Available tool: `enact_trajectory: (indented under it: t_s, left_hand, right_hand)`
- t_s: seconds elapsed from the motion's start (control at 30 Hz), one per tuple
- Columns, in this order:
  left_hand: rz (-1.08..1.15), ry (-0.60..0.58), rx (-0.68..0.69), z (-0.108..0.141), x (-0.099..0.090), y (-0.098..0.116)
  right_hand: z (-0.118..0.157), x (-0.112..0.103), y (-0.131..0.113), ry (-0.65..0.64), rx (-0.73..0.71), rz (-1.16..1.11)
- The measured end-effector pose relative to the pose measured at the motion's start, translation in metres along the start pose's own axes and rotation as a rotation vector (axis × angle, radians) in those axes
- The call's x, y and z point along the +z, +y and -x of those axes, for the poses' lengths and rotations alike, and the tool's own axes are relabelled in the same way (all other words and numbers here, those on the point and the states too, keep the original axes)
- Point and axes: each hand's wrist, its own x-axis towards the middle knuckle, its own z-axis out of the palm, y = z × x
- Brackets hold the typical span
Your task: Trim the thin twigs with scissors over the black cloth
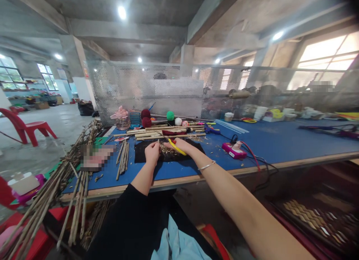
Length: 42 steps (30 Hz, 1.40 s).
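Note:
My left hand [152, 152] is closed in a pinch on a short thin stick, whose tip shows above the fingers. My right hand [182, 144] grips yellow-handled scissors [177, 147] with some red on the handle. The thin blades point up and left, just beyond the left fingertips. Both hands are over a black cloth [141, 152] strewn with pale chips and shavings [173, 153]. Behind the cloth lie several long peeled sticks [148, 133]. Left of it rests a small bundle of cut sticks [122, 161] on the blue tabletop [165, 174].
Long rough branches [64, 170] overhang the table's left edge. Yarn balls [170, 115] and a clear jar [122, 121] stand at the back before a perforated metal screen [134, 84]. To the right sit a pink device [234, 150] with cables and blue-handled pliers [211, 130].

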Motion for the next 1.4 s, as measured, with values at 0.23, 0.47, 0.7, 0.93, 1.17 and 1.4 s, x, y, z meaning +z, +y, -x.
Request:
enact_trajectory:
  t_s: [0.23,0.47,0.7,0.93,1.17,1.4]
  left_hand:
    - [0.163,-0.090,-0.033,-0.004,0.003,-0.002]
    - [0.213,-0.205,-0.061,-0.006,0.000,-0.007]
    - [0.153,-0.238,-0.096,0.003,0.002,-0.001]
    - [0.098,-0.244,-0.069,0.004,0.002,-0.002]
    - [0.044,-0.241,-0.027,0.000,0.001,-0.007]
    - [0.011,-0.238,-0.020,0.001,0.001,-0.007]
  right_hand:
    - [0.008,0.039,0.007,0.142,0.023,-0.022]
    - [0.012,0.032,0.001,0.105,-0.019,-0.025]
    - [0.021,0.029,-0.006,0.174,0.013,0.125]
    - [0.024,0.034,-0.003,0.133,0.035,0.111]
    - [0.024,0.031,-0.001,0.117,0.060,0.185]
    - [0.026,0.031,-0.001,0.139,0.068,0.201]
